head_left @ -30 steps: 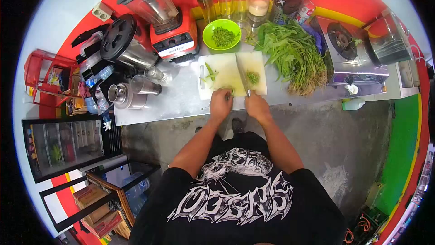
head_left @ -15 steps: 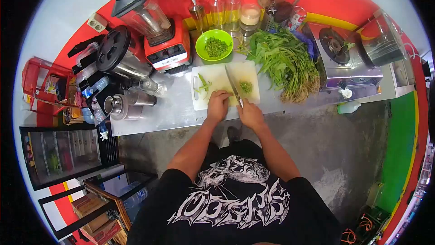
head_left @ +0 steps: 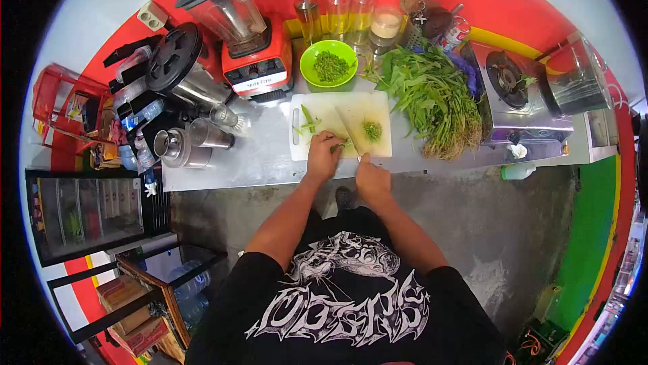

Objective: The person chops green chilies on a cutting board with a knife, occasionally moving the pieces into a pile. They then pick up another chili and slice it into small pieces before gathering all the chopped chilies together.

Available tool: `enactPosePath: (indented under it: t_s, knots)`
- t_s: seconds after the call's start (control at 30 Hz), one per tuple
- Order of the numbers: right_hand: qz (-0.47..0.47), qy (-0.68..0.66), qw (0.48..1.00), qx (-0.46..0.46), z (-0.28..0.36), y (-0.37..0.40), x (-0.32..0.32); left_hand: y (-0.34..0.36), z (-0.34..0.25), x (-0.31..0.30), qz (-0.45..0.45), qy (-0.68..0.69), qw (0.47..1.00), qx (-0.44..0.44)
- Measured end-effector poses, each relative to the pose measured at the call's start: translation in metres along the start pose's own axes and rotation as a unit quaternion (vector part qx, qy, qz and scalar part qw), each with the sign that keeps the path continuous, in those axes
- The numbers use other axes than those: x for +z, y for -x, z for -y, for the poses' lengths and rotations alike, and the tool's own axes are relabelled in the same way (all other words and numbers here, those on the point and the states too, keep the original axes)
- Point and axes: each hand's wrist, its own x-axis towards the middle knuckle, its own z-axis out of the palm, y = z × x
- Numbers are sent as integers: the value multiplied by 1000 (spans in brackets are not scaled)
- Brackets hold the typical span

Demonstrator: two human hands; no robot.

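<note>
On the white cutting board [head_left: 317, 100] my left hand [head_left: 325, 156] is closed, with a slender green vegetable piece [head_left: 339, 145] at its fingertips, beside the blade. My right hand [head_left: 373, 179] grips a kitchen knife [head_left: 350, 127] whose blade points away from me across the board; its handle is mostly covered by the fingers. To the right of the blade lies a small heap of chopped greens [head_left: 372, 131]. Several longer green pieces [head_left: 310, 121] rest on the left side. Behind the board stands a lime-green bowl [head_left: 308, 73] with chopped greens in it.
A big bunch of leafy greens with roots [head_left: 432, 98] lies right of the board, beside a gas stove [head_left: 503, 122]. A red blender [head_left: 260, 71], metal shakers [head_left: 177, 149] and glasses stand to the left. Pump bottles [head_left: 337, 11] line the back wall.
The view has shifted slightly. My left hand has drawn a little left of the blade, and the green piece at its fingertips shows more clearly. My right hand still holds the knife.
</note>
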Motion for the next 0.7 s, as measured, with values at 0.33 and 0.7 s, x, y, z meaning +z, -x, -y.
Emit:
enactPosePath:
  t_s: [0.33,0.7]
  knots:
    - [11,11,999,-43,5,7,-31,-4,-2,-9,28,13,999,-17]
    - [68,26,997,-17,9,6,-33,-8,1,-8,45,5,998,-40]
